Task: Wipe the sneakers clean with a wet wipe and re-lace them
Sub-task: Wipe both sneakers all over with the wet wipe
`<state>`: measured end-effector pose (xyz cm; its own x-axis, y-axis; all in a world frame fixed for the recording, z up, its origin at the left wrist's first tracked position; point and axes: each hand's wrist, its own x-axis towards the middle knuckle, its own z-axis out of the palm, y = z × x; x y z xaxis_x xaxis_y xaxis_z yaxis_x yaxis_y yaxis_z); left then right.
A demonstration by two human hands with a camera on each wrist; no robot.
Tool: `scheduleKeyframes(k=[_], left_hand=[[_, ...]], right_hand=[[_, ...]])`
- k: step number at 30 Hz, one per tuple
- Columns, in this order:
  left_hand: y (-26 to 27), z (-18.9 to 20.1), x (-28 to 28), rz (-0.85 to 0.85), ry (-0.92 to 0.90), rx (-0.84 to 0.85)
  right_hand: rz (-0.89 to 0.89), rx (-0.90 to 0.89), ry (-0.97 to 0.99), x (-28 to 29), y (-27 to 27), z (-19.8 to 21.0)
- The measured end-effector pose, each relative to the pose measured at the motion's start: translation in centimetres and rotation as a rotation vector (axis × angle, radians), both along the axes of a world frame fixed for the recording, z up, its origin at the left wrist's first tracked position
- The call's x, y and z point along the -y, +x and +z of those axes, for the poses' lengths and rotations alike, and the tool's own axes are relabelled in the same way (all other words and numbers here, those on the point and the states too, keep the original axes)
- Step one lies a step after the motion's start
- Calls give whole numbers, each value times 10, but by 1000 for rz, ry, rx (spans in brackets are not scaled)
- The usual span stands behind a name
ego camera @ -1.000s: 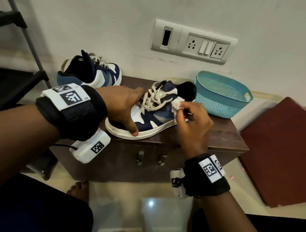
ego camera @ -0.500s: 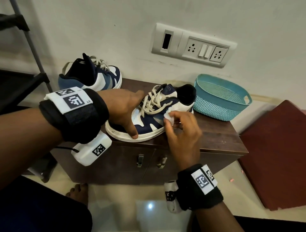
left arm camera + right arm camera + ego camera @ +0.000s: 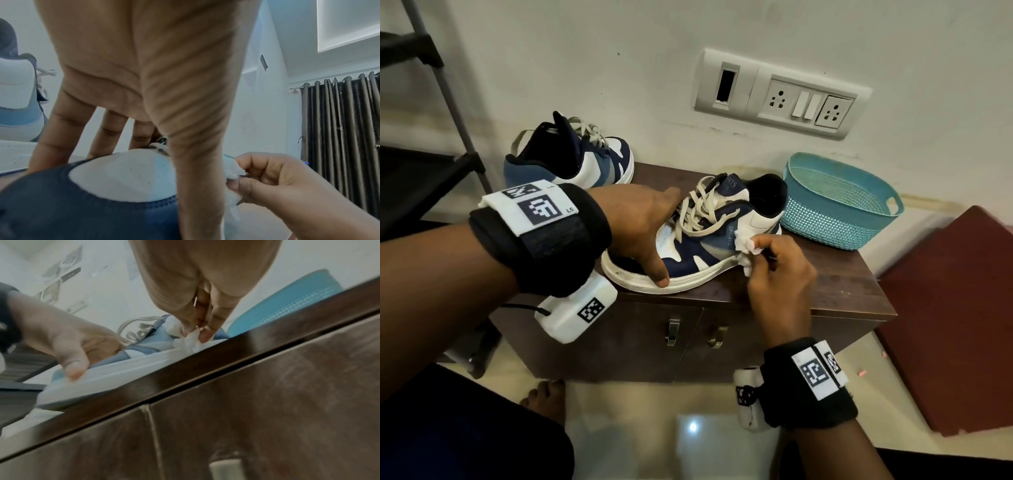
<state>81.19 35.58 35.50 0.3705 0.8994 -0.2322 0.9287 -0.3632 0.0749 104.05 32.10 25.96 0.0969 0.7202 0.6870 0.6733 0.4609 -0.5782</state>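
Note:
A navy, blue and white sneaker [image 3: 698, 246] with loose cream laces lies on the brown cabinet top [image 3: 825, 284], toe to the left. My left hand [image 3: 650, 236] grips its toe, thumb on the white sole edge and fingers over the far side [image 3: 115, 126]. My right hand [image 3: 767, 253] pinches a crumpled white wet wipe [image 3: 744, 245] against the sneaker's near side towards the heel, just above the sole. The right wrist view shows that wipe [image 3: 191, 340] between thumb and fingertips. The second sneaker [image 3: 585, 161] stands at the back left of the cabinet.
A teal mesh basket [image 3: 835, 212] sits right of the sneaker's heel against the wall. A socket panel [image 3: 780, 92] is on the wall above. A dark rack [image 3: 431, 154] stands to the left, a red-brown block [image 3: 955, 308] to the right.
My right hand has brought the wipe down from the heel collar to the lower side panel of the sneaker. The left hand has kept its hold on the toe.

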Motion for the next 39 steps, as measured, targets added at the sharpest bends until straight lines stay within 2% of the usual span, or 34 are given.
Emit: scheduleKeyframes(k=[2,5,10,12,16,19,21,23,25,31,36,39], left_hand=[[1,1,0,1,0,2],[0,2,0,2,-12,6],[2,2,1,13,-18,-10],[2,2,1,15,-19,-3],[2,3,0,11,-30,2],[1,5,0,13,-39,-10],[2,6,1,16,-39,-9],[2,7,1,20,-35,-9],[1,7,1,22,-37,-10],[0,6,1,23,-39,-16],[0,5,1,25,-27,-13],[0,4,0,15,-20,-25]], right_hand=[[45,5,5,8,-14,1],[189,145,14,21,-27,-4],[-82,120,-45,-5,16,-7],[-87,124,-54,-5,18,-6],[114,126,-49,20,-13,-6],[288,224,-46,34,-21,-11],[176,222,-77,24,-8,-12],[-11,91,-98,10,5,-9],[-84,14,-121,5,3,-9],[145,-17,-135,28,-21,-16],[-52,-118,-119,18,-9,-12],[-26,-79,-69,28,-27,-18]])
